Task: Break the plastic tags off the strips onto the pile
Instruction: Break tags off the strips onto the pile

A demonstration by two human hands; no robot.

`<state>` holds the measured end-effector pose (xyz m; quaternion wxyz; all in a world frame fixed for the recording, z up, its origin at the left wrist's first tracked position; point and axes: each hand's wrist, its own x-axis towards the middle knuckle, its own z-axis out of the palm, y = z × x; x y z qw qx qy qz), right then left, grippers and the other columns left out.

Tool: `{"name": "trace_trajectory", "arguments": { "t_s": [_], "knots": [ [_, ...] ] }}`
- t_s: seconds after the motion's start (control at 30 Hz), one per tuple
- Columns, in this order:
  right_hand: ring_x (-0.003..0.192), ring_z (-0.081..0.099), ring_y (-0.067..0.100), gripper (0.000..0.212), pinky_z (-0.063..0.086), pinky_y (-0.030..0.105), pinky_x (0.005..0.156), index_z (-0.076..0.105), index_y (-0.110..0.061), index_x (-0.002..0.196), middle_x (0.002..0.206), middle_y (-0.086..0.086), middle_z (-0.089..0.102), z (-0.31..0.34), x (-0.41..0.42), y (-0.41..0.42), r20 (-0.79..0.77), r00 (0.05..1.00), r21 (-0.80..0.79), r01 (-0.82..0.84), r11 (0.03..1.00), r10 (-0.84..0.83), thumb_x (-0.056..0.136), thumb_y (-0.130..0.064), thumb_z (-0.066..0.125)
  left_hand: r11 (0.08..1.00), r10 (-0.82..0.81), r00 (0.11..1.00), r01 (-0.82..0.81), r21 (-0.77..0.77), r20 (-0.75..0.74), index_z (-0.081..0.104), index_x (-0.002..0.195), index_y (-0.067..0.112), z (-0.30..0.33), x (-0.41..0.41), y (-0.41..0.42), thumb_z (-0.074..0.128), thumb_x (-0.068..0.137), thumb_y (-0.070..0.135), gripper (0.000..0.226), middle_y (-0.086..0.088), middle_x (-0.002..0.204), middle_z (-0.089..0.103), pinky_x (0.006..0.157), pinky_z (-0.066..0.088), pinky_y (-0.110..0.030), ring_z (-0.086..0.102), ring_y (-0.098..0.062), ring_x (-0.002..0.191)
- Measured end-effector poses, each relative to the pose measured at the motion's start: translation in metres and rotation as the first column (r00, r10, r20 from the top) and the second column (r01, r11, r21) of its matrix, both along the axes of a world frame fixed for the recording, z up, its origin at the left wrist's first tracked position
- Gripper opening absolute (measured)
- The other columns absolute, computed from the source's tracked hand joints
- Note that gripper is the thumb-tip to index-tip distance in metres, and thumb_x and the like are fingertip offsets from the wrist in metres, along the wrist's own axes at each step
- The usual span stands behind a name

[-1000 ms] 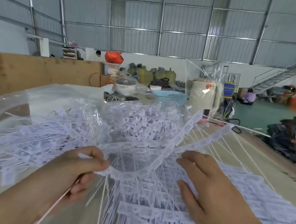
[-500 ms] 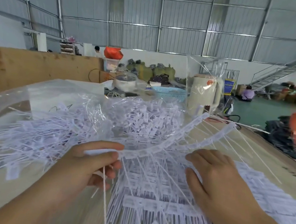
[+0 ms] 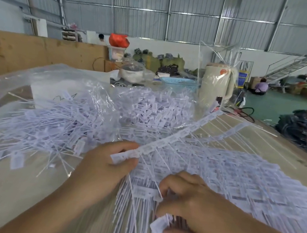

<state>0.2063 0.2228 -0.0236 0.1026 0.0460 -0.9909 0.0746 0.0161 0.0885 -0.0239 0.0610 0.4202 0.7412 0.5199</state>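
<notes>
Plastic, thin and pale lilac, is what both hands work. The left hand (image 3: 107,167) pinches the near end of one strip (image 3: 175,138), which arcs up and away over the table (image 3: 2,194). The right hand (image 3: 190,213), near it but apart, curls its fingers round loose tags (image 3: 159,227) low on the stack of strips (image 3: 237,186). I judge the strip light, springy and easily snapped; hold it at the tag band, not the thin tails. Two strips stand raised; those stacked flat are too many to count. Beyond the left hand lies the pile (image 3: 89,123) of broken-off tags, uncountable, on a clear bag (image 3: 16,82).
</notes>
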Motion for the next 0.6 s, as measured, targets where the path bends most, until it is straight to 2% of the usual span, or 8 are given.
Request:
{"name": "trace_trajectory", "arguments": {
  "t_s": [0.1, 0.2, 0.3, 0.37, 0.4, 0.47, 0.53, 0.6],
  "knots": [
    [0.113, 0.031, -0.002, 0.025, 0.027, 0.021, 0.093, 0.064, -0.038, 0.108, 0.116, -0.026, 0.028, -0.001, 0.001, -0.003, -0.055, 0.998, -0.098, 0.034, 0.995, -0.04, 0.087, -0.052, 0.062, 0.998, 0.048, 0.985, -0.054, -0.029, -0.163, 0.064, 0.104, 0.053, -0.003, -0.006, -0.002, 0.069, 0.082, 0.044, 0.024, 0.02, 0.097, 0.061, 0.067, 0.04, -0.019, 0.057, 0.009, 0.085],
    [0.112, 0.038, 0.002, 0.014, 0.033, 0.02, 0.088, 0.064, -0.037, 0.096, 0.119, -0.027, 0.028, 0.004, 0.002, -0.003, -0.187, 0.974, -0.232, 0.083, 0.969, -0.128, 0.086, -0.047, 0.066, 0.979, 0.135, 0.901, -0.185, -0.083, -0.412, 0.062, 0.121, 0.039, -0.005, -0.009, -0.003, 0.066, 0.081, 0.05, 0.042, 0.019, 0.108, 0.046, 0.076, 0.04, -0.022, 0.052, 0.002, 0.093],
    [0.106, 0.043, 0.004, 0.01, 0.033, 0.012, 0.082, 0.06, -0.04, 0.091, 0.115, -0.024, 0.033, 0.01, 0.001, -0.006, -0.275, 0.94, -0.327, 0.105, 0.939, -0.201, 0.084, -0.043, 0.068, 0.969, 0.179, 0.692, -0.245, 0.006, -0.699, 0.074, 0.103, 0.024, -0.003, 0.001, -0.001, 0.078, 0.076, 0.029, 0.028, 0.001, 0.109, 0.054, 0.082, 0.04, -0.037, 0.049, -0.023, 0.097],
    [0.105, 0.046, 0.007, 0.011, 0.036, 0.015, 0.082, 0.061, -0.035, 0.091, 0.109, -0.021, 0.039, 0.014, -0.001, -0.009, -0.315, 0.926, -0.357, 0.089, 0.93, -0.21, 0.085, -0.04, 0.068, 0.991, 0.12, 0.659, -0.121, 0.053, -0.743, 0.076, 0.091, 0.023, -0.002, 0.011, 0.001, 0.074, 0.078, 0.023, 0.013, 0.005, 0.095, 0.061, 0.077, 0.043, -0.036, 0.053, -0.017, 0.087],
    [0.102, 0.049, 0.009, 0.011, 0.038, 0.019, 0.083, 0.061, -0.032, 0.092, 0.105, -0.02, 0.043, 0.016, -0.003, -0.011, -0.333, 0.92, -0.357, 0.08, 0.931, -0.207, 0.085, -0.038, 0.068, 0.998, 0.046, 0.727, -0.008, 0.059, -0.685, 0.075, 0.089, 0.026, -0.002, 0.017, 0.001, 0.067, 0.082, 0.026, 0.011, 0.011, 0.088, 0.063, 0.074, 0.044, -0.03, 0.056, -0.01, 0.081],
    [0.096, 0.052, 0.008, 0.01, 0.04, 0.024, 0.081, 0.061, -0.03, 0.091, 0.096, -0.017, 0.049, 0.021, -0.008, -0.015, -0.358, 0.911, -0.342, 0.078, 0.936, -0.207, 0.086, -0.035, 0.068, 0.963, -0.216, 0.912, 0.257, 0.076, -0.35, 0.072, 0.089, 0.029, 0.002, 0.029, -0.001, 0.051, 0.088, 0.036, 0.022, 0.011, 0.08, 0.067, 0.068, 0.045, -0.022, 0.06, -0.005, 0.074],
    [0.09, 0.052, 0.006, 0.009, 0.04, 0.023, 0.077, 0.059, -0.029, 0.087, 0.088, -0.016, 0.05, 0.025, -0.012, -0.019, -0.39, 0.898, -0.3, 0.087, 0.95, -0.205, 0.087, -0.032, 0.066, 0.889, -0.438, 0.898, 0.437, 0.138, -0.024, 0.07, 0.089, 0.027, 0.005, 0.037, -0.003, 0.048, 0.09, 0.045, 0.029, 0.004, 0.073, 0.066, 0.066, 0.046, -0.021, 0.06, -0.01, 0.07],
    [0.088, 0.05, 0.006, 0.007, 0.038, 0.023, 0.078, 0.059, -0.028, 0.086, 0.086, -0.016, 0.05, 0.026, -0.016, -0.022, -0.39, 0.899, -0.246, 0.106, 0.963, -0.199, 0.089, -0.033, 0.063, 0.889, -0.441, 0.897, 0.432, 0.153, 0.03, 0.069, 0.085, 0.027, 0.005, 0.037, -0.004, 0.054, 0.086, 0.05, 0.027, 0.004, 0.068, 0.064, 0.067, 0.047, -0.023, 0.059, -0.01, 0.068]
  ]
}}
